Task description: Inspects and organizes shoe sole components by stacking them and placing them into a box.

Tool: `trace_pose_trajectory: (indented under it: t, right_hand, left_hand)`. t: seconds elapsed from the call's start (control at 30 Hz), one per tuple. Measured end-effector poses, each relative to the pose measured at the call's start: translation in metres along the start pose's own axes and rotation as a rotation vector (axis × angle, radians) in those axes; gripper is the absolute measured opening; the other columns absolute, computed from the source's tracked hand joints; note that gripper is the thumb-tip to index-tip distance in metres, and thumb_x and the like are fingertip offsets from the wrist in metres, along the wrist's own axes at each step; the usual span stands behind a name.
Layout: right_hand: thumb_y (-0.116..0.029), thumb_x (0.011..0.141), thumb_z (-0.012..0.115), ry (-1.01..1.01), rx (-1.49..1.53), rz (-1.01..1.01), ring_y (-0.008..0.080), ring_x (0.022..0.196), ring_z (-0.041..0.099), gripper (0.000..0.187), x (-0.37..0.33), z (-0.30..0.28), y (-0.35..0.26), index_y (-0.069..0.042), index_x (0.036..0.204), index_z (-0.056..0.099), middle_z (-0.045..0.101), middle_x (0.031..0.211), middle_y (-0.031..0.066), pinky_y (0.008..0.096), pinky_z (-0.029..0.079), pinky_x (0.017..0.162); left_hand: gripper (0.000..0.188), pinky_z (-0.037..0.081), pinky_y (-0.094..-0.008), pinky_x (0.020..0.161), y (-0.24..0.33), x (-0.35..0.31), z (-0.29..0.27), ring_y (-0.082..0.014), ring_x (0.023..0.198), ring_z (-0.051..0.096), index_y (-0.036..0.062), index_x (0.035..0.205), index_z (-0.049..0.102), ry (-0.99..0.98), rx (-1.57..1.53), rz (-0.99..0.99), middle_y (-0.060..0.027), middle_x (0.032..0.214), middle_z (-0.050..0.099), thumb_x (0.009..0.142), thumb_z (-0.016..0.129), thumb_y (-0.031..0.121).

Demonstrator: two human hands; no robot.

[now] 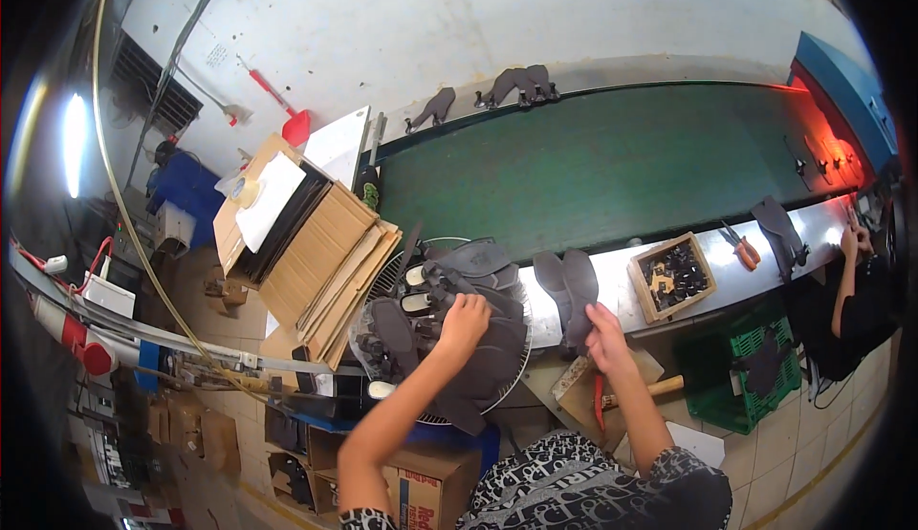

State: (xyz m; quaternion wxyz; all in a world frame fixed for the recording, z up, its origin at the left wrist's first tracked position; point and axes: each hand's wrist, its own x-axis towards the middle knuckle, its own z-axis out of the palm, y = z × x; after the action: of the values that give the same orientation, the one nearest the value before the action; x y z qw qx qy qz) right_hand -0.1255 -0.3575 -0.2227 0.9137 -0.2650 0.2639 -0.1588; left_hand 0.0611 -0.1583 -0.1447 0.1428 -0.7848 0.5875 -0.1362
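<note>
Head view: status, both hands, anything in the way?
Left hand over heaped dark grey sole-shaped pieces in round white wire basket. Right hand touching another such piece, grip unclear. Nothing visibly blocking either hand.

pale lettering [540, 487] patterns a worker's dark shirt [684, 501] and red print [424, 509] marks a cardboard box [461, 477]; small marks [217, 55] on the white wall [402, 43], possibly writing, are illegible.
</note>
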Motion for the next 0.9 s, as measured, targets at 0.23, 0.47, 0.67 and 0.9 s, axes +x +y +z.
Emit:
trace_pose_trajectory:
  t: [0.23,0.47,0.67,0.9]
  right_hand:
    - [-0.011,0.093,0.049,-0.045,0.017,-0.133,0.0142,0.092,0.058,0.018,-0.027,-0.005,-0.015,-0.002,0.109,0.052,0.06,0.103,0.0065,0.0288,0.048,0.083]
    - [-0.011,0.092,0.05,0.097,-0.224,-0.221,0.011,0.089,0.056,0.019,0.037,-0.062,-0.014,0.001,0.106,0.054,0.06,0.098,0.0069,0.0254,0.045,0.077]
    - [-0.02,0.087,0.057,0.426,-1.611,-0.204,0.0268,0.085,0.06,0.024,0.053,-0.036,-0.024,0.003,0.093,0.057,0.062,0.095,0.0165,0.0333,0.047,0.073]
    - [-0.024,0.088,0.057,0.119,-1.002,-0.636,0.0334,0.08,0.062,0.027,0.012,0.027,-0.023,0.002,0.091,0.059,0.064,0.084,0.0179,0.0378,0.047,0.068]
  left_hand:
    - [0.037,0.037,-0.0337,0.082,-0.034,0.016,0.004,-0.0223,0.099,0.053,0.0095,0.093,0.057,-0.242,-0.092,0.303,-0.0043,0.097,0.058,0.067,0.074,0.03]
    - [0.058,0.039,-0.0379,0.083,-0.03,0.028,0.0,-0.0247,0.103,0.053,0.0074,0.105,0.056,-0.463,0.033,0.364,-0.0054,0.104,0.06,0.059,0.079,0.035]
    - [0.052,0.034,-0.0439,0.089,-0.07,0.029,0.002,-0.0272,0.103,0.056,0.0162,0.109,0.063,-0.504,-0.191,0.386,-0.0069,0.095,0.065,0.065,0.075,0.039]
    - [0.049,0.043,-0.0327,0.077,-0.101,0.042,-0.053,-0.0207,0.079,0.059,0.0035,0.102,0.058,-0.507,-0.877,-0.141,-0.0109,0.085,0.062,0.07,0.075,0.037]
